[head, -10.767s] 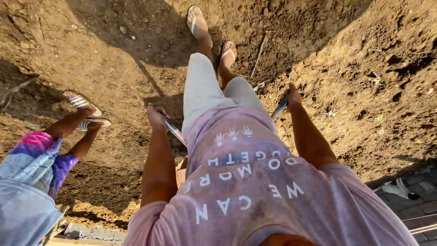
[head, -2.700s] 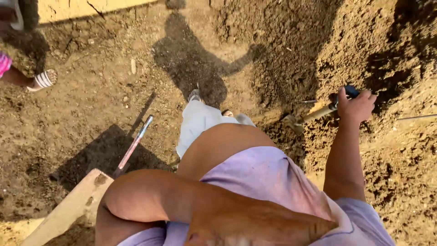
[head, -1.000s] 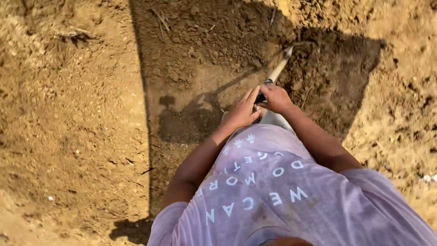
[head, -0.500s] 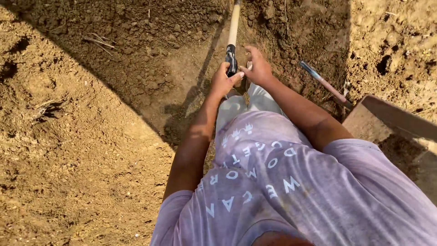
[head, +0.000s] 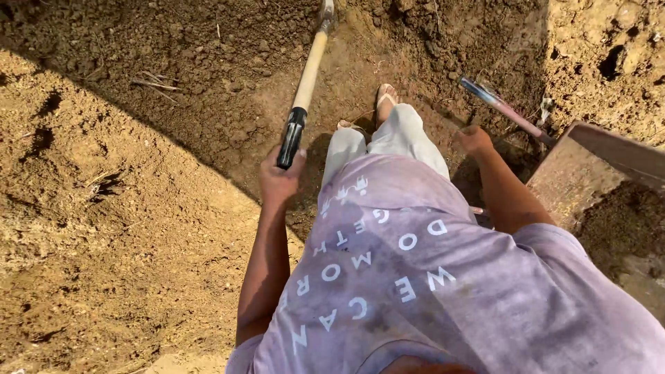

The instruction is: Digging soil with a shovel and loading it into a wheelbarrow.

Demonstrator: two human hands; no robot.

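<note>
Your left hand grips the long tool by its black end.
Its pale, smooth wooden shaft slants away over crumbly, shaded soil. Your right hand hangs loosely curled, holding nothing, near a thin reddish rod.

Sunlit loose brown soil, with a shadowed dug trench.
</note>
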